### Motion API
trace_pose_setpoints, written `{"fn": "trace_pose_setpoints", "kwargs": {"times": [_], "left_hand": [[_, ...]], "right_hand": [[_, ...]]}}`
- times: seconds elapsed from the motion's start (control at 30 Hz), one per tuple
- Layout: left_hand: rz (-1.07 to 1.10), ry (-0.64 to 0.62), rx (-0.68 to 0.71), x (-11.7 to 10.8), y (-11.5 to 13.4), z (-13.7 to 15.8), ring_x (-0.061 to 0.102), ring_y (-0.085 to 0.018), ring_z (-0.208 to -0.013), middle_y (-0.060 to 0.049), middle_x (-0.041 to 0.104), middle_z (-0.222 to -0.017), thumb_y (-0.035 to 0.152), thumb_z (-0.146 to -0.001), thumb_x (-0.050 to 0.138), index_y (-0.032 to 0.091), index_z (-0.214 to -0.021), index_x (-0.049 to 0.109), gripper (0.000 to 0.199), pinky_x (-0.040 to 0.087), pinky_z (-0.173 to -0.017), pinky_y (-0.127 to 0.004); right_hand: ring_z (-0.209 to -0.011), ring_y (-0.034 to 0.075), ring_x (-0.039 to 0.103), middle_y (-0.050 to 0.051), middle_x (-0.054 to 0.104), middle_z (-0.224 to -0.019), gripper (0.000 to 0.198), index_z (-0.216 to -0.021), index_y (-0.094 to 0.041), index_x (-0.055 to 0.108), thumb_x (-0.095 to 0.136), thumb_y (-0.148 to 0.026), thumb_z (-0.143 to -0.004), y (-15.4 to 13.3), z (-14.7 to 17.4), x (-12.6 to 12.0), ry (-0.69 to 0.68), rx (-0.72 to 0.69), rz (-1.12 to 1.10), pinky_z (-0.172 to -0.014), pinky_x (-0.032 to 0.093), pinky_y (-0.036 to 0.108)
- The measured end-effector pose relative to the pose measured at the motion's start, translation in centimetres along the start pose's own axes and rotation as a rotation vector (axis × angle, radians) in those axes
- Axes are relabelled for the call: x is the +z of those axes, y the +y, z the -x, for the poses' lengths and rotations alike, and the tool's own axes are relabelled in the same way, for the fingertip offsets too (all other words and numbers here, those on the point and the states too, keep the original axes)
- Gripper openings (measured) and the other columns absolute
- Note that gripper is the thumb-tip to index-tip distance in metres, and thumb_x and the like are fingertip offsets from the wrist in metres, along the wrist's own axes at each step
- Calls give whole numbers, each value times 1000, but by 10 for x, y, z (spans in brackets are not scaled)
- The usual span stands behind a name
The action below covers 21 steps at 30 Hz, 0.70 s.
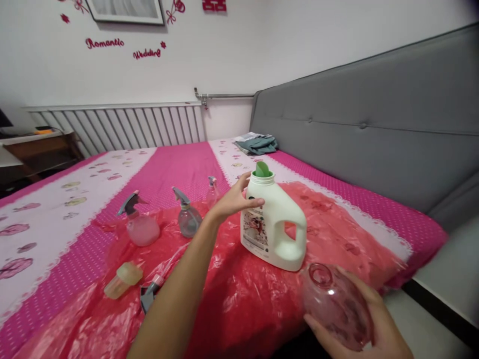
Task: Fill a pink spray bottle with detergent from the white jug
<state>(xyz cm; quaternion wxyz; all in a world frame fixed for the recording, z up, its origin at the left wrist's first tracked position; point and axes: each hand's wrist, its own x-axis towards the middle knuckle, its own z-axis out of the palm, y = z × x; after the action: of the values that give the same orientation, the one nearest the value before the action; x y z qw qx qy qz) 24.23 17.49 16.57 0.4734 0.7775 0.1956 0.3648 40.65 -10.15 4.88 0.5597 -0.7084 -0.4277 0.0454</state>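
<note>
Right hand (377,319) grips a glossy, bulbous pink bottle (337,309); left hand (236,200) clasps a smooth cream plastic jug (271,227).

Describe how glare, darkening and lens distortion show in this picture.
Head view: bright glare streaks the red plastic sheet and spots the pink bottle in the right hand; the top right corner darkens; the radiator's bars slant more towards the left, suggesting wide-angle distortion.
</note>
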Motion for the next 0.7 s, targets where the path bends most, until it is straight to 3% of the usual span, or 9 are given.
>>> {"fn": "trace_pose_setpoints", "kwargs": {"times": [0.07,0.17,0.3,0.43,0.53,0.7], "left_hand": [[18,-31,-2,5,0,1,48,-40,-145,-19,52,-157,55,-70,93,18,-150,47,100,43,-118,-51],[47,-13,-4,17,-5,13,55,-40,-139,-16,57,-152,57,-75,89,20,-152,47,95,48,-112,-50],[87,37,9,24,-11,27,56,-39,-136,-16,60,-149,60,-77,86,21,-152,46,94,50,-109,-48],[104,57,22,25,-10,31,56,-38,-136,-15,59,-151,55,-77,87,21,-150,48,89,50,-109,-48],[104,63,25,26,-9,29,57,-38,-135,-16,59,-150,54,-78,87,22,-150,47,89,50,-109,-49],[103,70,21,28,-12,26,56,-38,-136,-17,58,-149,54,-78,87,20,-150,44,91,49,-109,-48]], "right_hand": [[-111,34,71,10,70,-127,86,-135,-26,60,83,-69,-64,4,-18,-5,-13,-18,9,-94,61,48],[-115,37,69,10,70,-128,87,-133,-27,63,81,-74,-62,-9,-58,-9,4,-35,-14,-104,55,57],[-127,36,63,10,62,-143,87,-143,-31,57,82,-68,-68,-41,-122,-7,-105,-240,-31,-111,52,55],[-123,34,64,11,65,-136,71,-140,-27,59,81,-52,-77,-67,-172,2,-125,-522,189,-107,54,53],[-118,33,65,11,66,-132,68,-140,-24,59,78,-50,-81,-80,-195,9,-98,-669,313,-102,55,51],[-110,33,62,10,65,-130,70,-144,-27,57,77,-44,-79,-96,-216,10,-110,-790,475,-89,57,48]]}}
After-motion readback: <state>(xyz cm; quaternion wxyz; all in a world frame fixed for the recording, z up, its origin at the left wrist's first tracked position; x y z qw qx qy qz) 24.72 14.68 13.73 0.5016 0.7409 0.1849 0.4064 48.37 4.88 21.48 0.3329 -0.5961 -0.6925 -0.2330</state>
